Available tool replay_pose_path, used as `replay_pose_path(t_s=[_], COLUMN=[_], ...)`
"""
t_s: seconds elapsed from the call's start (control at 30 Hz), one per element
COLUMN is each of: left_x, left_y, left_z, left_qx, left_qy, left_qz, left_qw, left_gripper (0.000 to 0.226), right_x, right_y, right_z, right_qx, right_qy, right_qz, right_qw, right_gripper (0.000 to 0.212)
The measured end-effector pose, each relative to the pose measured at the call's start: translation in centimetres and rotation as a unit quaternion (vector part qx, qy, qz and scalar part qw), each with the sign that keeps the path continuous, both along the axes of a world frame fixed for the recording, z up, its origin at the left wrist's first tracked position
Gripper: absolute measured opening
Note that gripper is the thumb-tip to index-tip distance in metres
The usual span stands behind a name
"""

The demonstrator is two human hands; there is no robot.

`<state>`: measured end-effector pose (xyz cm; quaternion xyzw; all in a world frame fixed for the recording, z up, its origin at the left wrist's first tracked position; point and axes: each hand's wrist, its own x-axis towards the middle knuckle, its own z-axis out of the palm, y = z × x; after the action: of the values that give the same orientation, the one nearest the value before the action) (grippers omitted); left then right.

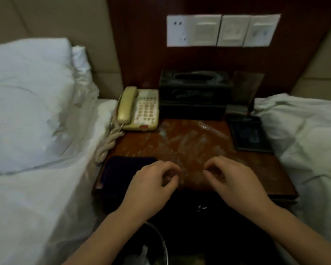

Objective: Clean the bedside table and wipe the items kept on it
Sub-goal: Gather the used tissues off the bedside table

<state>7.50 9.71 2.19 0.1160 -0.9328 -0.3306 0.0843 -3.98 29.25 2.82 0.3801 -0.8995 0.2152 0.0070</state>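
Both hands held over front edge of tabletop [256, 165]. Left hand [151, 185] and right hand [232, 180] curled, fingertips pinched; any held thing cannot be told. Dark cloth [120, 169] laid at front-left corner. Telephone [139, 109], tissue box [194, 94] set at back.

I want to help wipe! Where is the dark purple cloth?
In the head view, the dark purple folded cloth lies on the wooden bedside table's front left corner, just left of the left hand, below the cream telephone.
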Motion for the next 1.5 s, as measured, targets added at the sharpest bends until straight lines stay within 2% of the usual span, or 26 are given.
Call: replay_pose_path(t_s=[0.13,0.27,0.47,0.57,0.63,0.73,0.83,0.9,0.97,1.0,1.07,1.2,1.3,1.4,1.5], left_x=[-7.9,-12.5,-14.0,-13.5,-12.6,-10.6,-8.0,-4.8,-0.5,1.9,6.5,12.9,15.6,17.3,17.8], left_y=[1.6,2.2,2.1,1.4,1.1,0.7,0.7,0.3,-0.5,-1.0,-2.1,-2.8,-2.8,-2.5,-2.4], left_z=[0.5,0.3,-0.8,-1.1,-1.1,-0.7,-0.3,-0.4,-1.2,-1.7,-2.9,-4.9,-6.1,-7.4,-8.2], left_qx=[-0.032,-0.06,-0.104,-0.114,-0.112,-0.104,-0.106,-0.11,-0.121,-0.121,-0.099,-0.056,-0.028,-0.036,-0.034], left_qy=[-0.022,-0.049,-0.048,-0.041,-0.038,-0.025,-0.01,-0.007,-0.014,-0.016,-0.024,-0.086,-0.121,-0.166,-0.197], left_qz=[-0.034,-0.022,-0.023,-0.022,-0.016,0.007,0.021,0.03,0.051,0.069,0.113,0.165,0.183,0.169,0.145], left_qw=[0.999,0.997,0.993,0.992,0.993,0.994,0.994,0.993,0.991,0.99,0.988,0.981,0.975,0.971,0.969], left_gripper=[0.03,0.031,0.024,0.023,0.021,0.023,0.022,0.021,0.02,0.02,0.018,0.016,0.015,0.017,0.019], right_x=[-6.3,-11.7,-17.0,-18.3,-18.1,-14.8,-8.5,-3.3,1.9,4.4,8.8,12.7,14.5,16.0,15.7], right_y=[2.9,2.5,-2.1,-3.4,-3.3,-2.6,-1.4,-0.8,-0.8,-1.2,-2.5,-4.7,-6.1,-6.9,-7.2], right_z=[0.1,-1.6,-3.8,-4.6,-4.7,-3.6,-1.7,-1.0,-1.5,-2.4,-5.3,-14.2,-19.7,-21.6,-20.2], right_qx=[0.021,0.041,0.038,0.085,0.08,0.028,0.035,0.027,0.012,0.025,0.093,0.205,0.231,0.213,0.2], right_qy=[0.009,0.006,0.04,0.036,0.038,0.064,0.049,-0.011,-0.132,-0.189,-0.237,-0.233,-0.219,-0.224,-0.232], right_qz=[-0.084,-0.116,-0.11,-0.123,-0.127,-0.078,-0.011,0.014,0.045,0.069,0.123,0.138,0.107,0.097,0.096], right_qw=[0.996,0.992,0.992,0.988,0.988,0.995,0.998,0.999,0.99,0.979,0.959,0.94,0.942,0.946,0.947], right_gripper=[0.005,0.019,0.022,0.013,0.009,0.009,0.007,0.004,0.003,0.003,0.007,0.02,0.027,0.031,0.034])
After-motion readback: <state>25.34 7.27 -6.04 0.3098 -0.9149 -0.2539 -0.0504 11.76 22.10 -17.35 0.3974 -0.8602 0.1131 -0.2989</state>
